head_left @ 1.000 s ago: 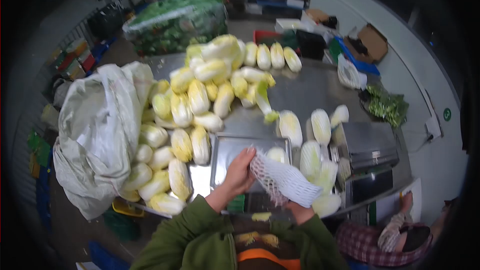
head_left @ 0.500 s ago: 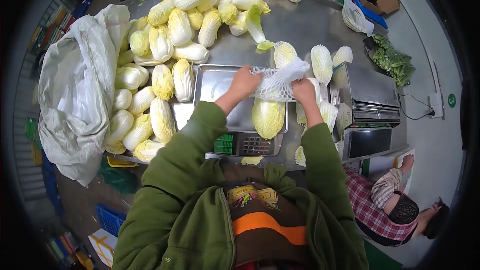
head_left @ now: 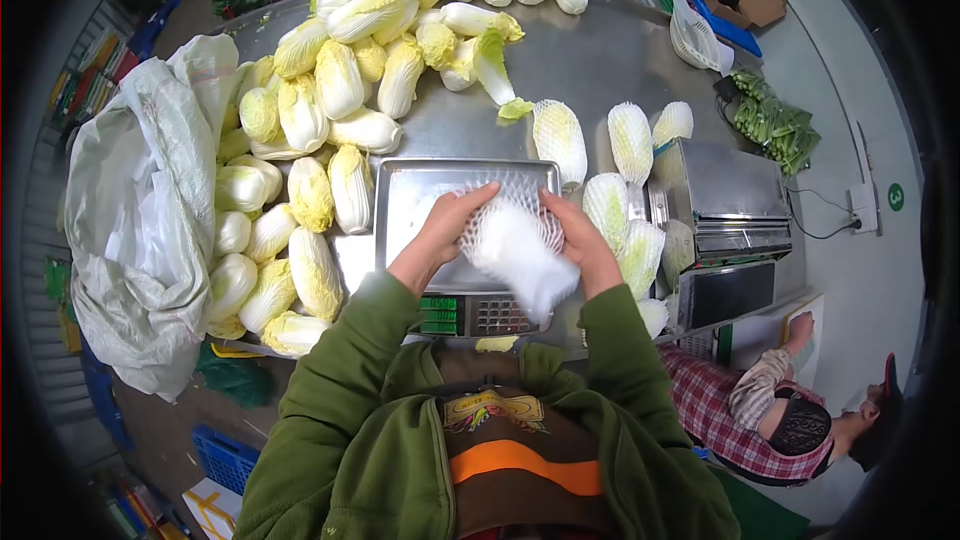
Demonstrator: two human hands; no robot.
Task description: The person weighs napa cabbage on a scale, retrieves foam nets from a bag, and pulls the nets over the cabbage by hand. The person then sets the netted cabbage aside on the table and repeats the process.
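A white foam net sleeve (head_left: 513,237) is stretched between my two hands above the metal tray (head_left: 402,180) of a weighing scale. My left hand (head_left: 442,230) grips its left edge, thumb on top. My right hand (head_left: 585,240) has hold of the right edge. The sleeve's lower end is bunched and smeared by motion. Whether a cabbage is inside or beneath it is hidden. The scale's keypad (head_left: 500,316) shows partly below it. Netted napa cabbages (head_left: 607,205) lie right of the scale, and another netted cabbage (head_left: 559,145) lies just beyond it.
Bare napa cabbages (head_left: 335,80) are heaped on the left and far table. A white woven sack (head_left: 140,210) stands at left. To the right is a metal machine (head_left: 730,190), with green vegetables (head_left: 775,125) behind it. Another person (head_left: 745,405) is at lower right.
Both hands have come down and nearer my body with the foam net sleeve. The yellow cabbage seen under the sleeve before is hidden now. The view has shifted slightly.
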